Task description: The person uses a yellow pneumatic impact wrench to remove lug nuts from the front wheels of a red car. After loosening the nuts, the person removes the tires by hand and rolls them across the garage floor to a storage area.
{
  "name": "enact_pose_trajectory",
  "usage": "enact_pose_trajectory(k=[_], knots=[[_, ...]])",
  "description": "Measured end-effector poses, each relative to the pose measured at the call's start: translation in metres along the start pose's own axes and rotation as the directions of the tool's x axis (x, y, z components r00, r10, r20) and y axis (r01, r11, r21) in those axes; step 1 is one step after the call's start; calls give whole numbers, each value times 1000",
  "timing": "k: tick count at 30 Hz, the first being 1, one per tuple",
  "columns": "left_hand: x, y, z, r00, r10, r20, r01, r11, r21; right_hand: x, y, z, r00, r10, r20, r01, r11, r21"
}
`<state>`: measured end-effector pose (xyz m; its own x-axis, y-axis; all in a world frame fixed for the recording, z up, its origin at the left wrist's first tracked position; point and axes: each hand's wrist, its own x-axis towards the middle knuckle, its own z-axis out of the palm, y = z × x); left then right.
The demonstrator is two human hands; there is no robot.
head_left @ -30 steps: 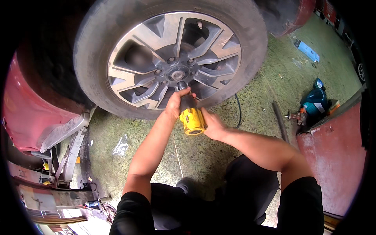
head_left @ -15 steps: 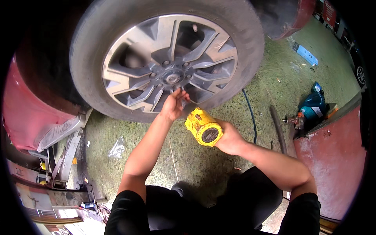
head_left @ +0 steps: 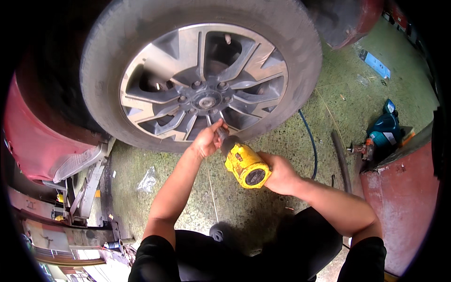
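Observation:
A car wheel with a dusty tyre and a grey and silver alloy rim stands in front of me. My right hand is wrapped round the grip of a worn yellow impact wrench, its nose pointing up and left toward the lower part of the hub. My left hand is closed with its fingers round a dark metal socket at the wrench's nose. The fingertips sit just below the lower lug nuts; whether the socket touches a nut, I cannot tell.
Red bodywork flanks the wheel at left. A dark hose and a bar lie on the speckled floor at right. Beyond them are a teal bottle, an orange air tool and a red panel. A blue box lies farther off.
Both hands and the impact wrench have shifted slightly back from the hub, toward me. The socket between my left fingers shows more plainly. The whole view has moved a little.

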<state>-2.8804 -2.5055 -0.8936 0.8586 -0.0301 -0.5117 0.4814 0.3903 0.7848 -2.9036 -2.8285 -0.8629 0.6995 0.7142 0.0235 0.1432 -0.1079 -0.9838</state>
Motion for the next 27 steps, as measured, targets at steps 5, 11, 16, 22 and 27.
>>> enact_pose_trajectory(k=[5, 11, 16, 22, 27], knots=[[-5, 4, 2, 994, 102, -25, -101, 993, 69, 13, 34, 10, 998, -56, 4, 54, 979, 194], [-24, 6, -27, 994, 106, -23, -101, 981, 167, 12, 17, 17, 986, 91, 136, -145, 873, 466], [-36, 5, -45, 997, 71, -19, -67, 982, 179, 6, 18, 31, 966, 219, 139, -259, 837, 482], [-60, -9, -94, 994, 63, -91, -28, 940, 340, 11, 23, 47, 895, 249, 369, -380, 861, 339], [-71, -29, -106, 985, 158, -63, -112, 882, 458, -12, 134, 73, 915, 93, 392, -139, 986, 91]])
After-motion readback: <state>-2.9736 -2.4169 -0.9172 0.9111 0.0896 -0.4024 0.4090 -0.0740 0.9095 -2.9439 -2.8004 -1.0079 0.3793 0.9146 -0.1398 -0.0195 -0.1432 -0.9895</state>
